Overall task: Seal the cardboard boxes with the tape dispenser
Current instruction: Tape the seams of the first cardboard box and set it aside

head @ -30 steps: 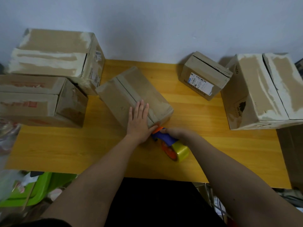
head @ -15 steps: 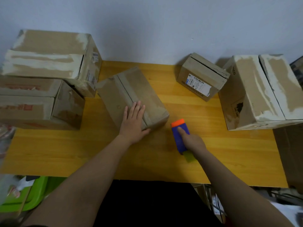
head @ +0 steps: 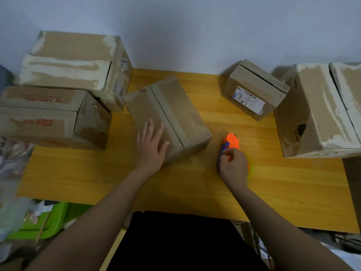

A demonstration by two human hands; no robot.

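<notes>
Head: R hand gripping dispenser

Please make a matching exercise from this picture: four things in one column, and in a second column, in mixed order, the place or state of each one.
Things:
1. left hand
2. tape dispenser
3. small box with a printed label
4. middle box

Places or states:
a. against the wall, top seam open
b. held in the right hand, over the table
c. lies flat on the middle box
d. tape strip along its top seam

Pairs: 1-c, 2-b, 3-a, 4-d
</notes>
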